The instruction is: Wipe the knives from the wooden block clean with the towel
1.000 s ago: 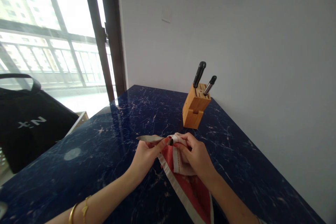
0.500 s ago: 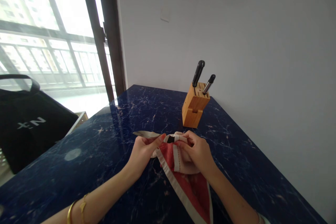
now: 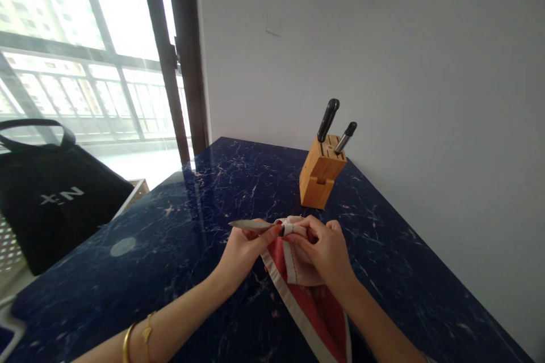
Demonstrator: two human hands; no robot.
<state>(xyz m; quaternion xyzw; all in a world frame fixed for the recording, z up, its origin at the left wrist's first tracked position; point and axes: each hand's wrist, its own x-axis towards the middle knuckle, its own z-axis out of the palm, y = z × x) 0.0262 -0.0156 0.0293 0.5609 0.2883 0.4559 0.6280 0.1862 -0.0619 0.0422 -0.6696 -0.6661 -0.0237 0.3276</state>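
Observation:
A knife [image 3: 251,226] with a pale metal blade lies across my hands, its tip pointing left. My left hand [image 3: 244,248] pinches it around the base of the blade, thumb on top. Of its dark handle only a small bit shows between my hands. A red cloth with cream edges [image 3: 292,261] is folded over the handle and hangs down toward the table's front. My right hand [image 3: 323,244] is closed on this cloth, pressing it around the handle.
A wooden knife block [image 3: 319,176] stands beyond my hands, holding a black-handled knife [image 3: 328,119] and a tool with a metal and black handle [image 3: 346,137]. The dark blue marbled table [image 3: 179,238] meets a wall. A black bag [image 3: 59,198] is at left.
The cloth covers more of the dark handle now, and my left hand sits closer to my right. The view has shifted slightly, so things appear further right.

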